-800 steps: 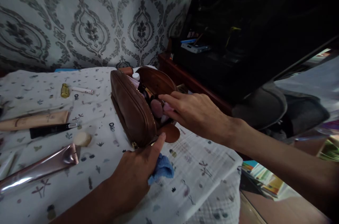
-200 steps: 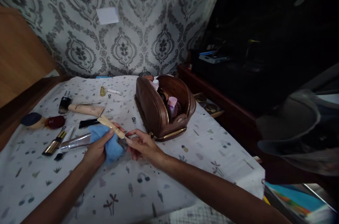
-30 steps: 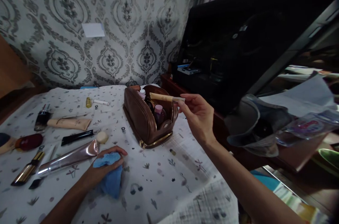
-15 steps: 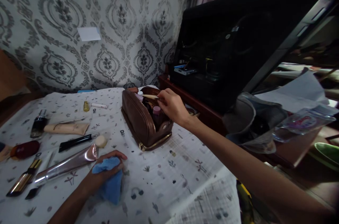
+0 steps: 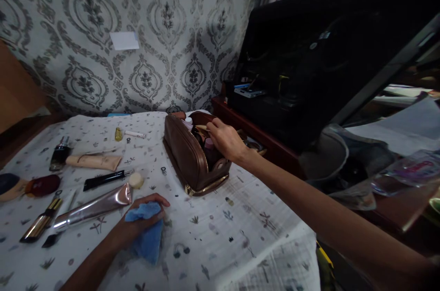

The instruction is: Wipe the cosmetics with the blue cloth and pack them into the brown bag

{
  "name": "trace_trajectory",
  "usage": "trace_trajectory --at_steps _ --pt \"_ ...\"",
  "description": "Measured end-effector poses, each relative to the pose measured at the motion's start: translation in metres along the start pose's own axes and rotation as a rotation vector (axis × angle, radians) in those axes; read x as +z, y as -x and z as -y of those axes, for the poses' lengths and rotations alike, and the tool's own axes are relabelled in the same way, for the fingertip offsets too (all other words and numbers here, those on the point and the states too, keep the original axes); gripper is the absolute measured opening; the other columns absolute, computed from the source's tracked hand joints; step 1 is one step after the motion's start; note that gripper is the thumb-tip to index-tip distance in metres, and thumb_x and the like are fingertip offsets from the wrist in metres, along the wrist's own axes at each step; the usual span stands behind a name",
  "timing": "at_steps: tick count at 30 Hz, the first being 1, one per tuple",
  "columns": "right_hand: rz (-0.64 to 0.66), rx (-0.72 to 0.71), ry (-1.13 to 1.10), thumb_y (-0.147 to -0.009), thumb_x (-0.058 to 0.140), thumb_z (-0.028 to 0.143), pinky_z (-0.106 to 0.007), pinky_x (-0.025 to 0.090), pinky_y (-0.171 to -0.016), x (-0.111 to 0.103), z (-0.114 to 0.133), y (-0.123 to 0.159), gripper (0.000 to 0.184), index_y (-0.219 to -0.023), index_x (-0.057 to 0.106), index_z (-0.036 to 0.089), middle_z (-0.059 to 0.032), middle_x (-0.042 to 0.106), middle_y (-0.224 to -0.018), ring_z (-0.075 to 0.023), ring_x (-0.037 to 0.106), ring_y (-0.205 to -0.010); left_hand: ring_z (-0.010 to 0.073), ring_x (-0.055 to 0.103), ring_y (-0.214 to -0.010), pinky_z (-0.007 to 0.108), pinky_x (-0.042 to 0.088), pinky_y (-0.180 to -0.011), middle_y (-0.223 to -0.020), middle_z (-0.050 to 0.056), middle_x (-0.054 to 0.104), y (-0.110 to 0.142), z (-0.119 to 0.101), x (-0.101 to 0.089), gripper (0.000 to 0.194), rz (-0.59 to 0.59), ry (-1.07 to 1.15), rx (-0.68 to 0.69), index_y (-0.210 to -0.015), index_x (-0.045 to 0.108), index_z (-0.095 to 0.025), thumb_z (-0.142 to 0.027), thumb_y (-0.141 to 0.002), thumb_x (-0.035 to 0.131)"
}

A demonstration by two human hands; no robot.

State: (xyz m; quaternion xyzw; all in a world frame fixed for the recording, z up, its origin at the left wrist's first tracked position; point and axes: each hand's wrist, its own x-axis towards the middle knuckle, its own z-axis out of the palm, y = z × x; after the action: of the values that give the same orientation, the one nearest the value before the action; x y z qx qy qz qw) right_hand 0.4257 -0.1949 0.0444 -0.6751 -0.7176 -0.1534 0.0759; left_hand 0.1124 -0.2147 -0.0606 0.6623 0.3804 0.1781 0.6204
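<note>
A brown zip-up makeup bag (image 5: 184,149) stands open on the patterned cloth, with bottles and other small items inside. My right hand (image 5: 227,140) is at its opening, fingers pinched on a slim beige stick-like item (image 5: 201,128) whose kind I cannot make out. Below that hand, a bottle with a mauve cap (image 5: 209,143) shows in the bag. My left hand (image 5: 144,220) rests on the cloth, closed round a blue cloth (image 5: 147,240). Close to it lie a shiny pink tube (image 5: 94,206) and a small round cream-coloured item (image 5: 136,180).
Left on the patterned cloth (image 5: 192,254) lie a beige tube (image 5: 93,161), a dark bottle (image 5: 60,156), a black tube (image 5: 106,180), a gold-and-black tube (image 5: 41,220) and a small yellow bottle (image 5: 118,134). A large black screen (image 5: 309,75) stands behind at right.
My right hand has lowered the beige stick-like item slightly further into the bag. The left hand keeps the blue cloth in place. The whole view has shifted a little.
</note>
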Motion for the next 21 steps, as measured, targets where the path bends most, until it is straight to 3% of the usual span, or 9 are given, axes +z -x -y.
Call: trace_trajectory --at_steps 5,9,14,18,21 --pt "0.080 -0.038 0.021 -0.098 0.045 0.012 -0.031 0.046 -0.085 -0.004 0.002 -0.001 0.025 -0.109 0.068 0.009 -0.0159 0.066 -0.109 -0.0255 0.059 -0.107 0.0166 0.058 -0.073 0.025 0.044 -0.067 -0.080 0.002 0.063 0.000 0.002 -0.002 0.045 0.023 0.044 0.010 -0.099 0.067 -0.018 -0.056 -0.077 0.075" --pt "0.046 -0.077 -0.005 -0.096 0.048 0.012 -0.030 0.047 -0.089 -0.001 -0.003 0.000 0.024 -0.099 0.071 0.009 -0.0159 0.068 -0.109 -0.0248 0.061 -0.105 0.0161 0.061 -0.072 0.025 0.046 -0.067 -0.080 0.002 0.067 0.001 -0.001 -0.002 0.041 0.036 0.069 0.030 -0.099 0.067 -0.018 -0.053 -0.078 0.076" --pt "-0.200 -0.108 -0.202 -0.094 0.051 0.017 -0.034 0.052 -0.088 0.006 -0.006 0.006 0.022 -0.088 0.073 0.015 -0.0125 0.071 -0.102 -0.0249 0.066 -0.099 0.0165 0.062 -0.075 0.026 0.048 -0.070 -0.083 0.004 0.069 0.002 -0.004 -0.001 0.039 0.051 0.112 0.044 -0.099 0.068 -0.017 -0.049 -0.078 0.077" --pt "-0.444 -0.098 -0.382 -0.094 0.053 0.024 -0.037 0.054 -0.089 -0.002 0.010 0.019 0.020 -0.089 0.072 0.021 -0.0094 0.073 -0.102 -0.0254 0.067 -0.100 0.0161 0.060 -0.077 0.025 0.047 -0.071 -0.088 0.004 0.068 0.002 -0.008 0.000 0.038 0.030 0.065 0.099 -0.097 0.070 -0.017 -0.049 -0.078 0.076" --pt "-0.466 -0.093 -0.473 -0.097 0.050 0.027 -0.038 0.055 -0.087 -0.010 0.030 0.033 0.022 -0.091 0.071 0.021 -0.0095 0.074 -0.099 -0.0250 0.069 -0.096 0.0170 0.061 -0.081 0.026 0.047 -0.073 -0.093 0.005 0.068 0.004 -0.006 0.001 0.036 0.025 0.020 0.116 -0.097 0.070 -0.017 -0.048 -0.080 0.073"
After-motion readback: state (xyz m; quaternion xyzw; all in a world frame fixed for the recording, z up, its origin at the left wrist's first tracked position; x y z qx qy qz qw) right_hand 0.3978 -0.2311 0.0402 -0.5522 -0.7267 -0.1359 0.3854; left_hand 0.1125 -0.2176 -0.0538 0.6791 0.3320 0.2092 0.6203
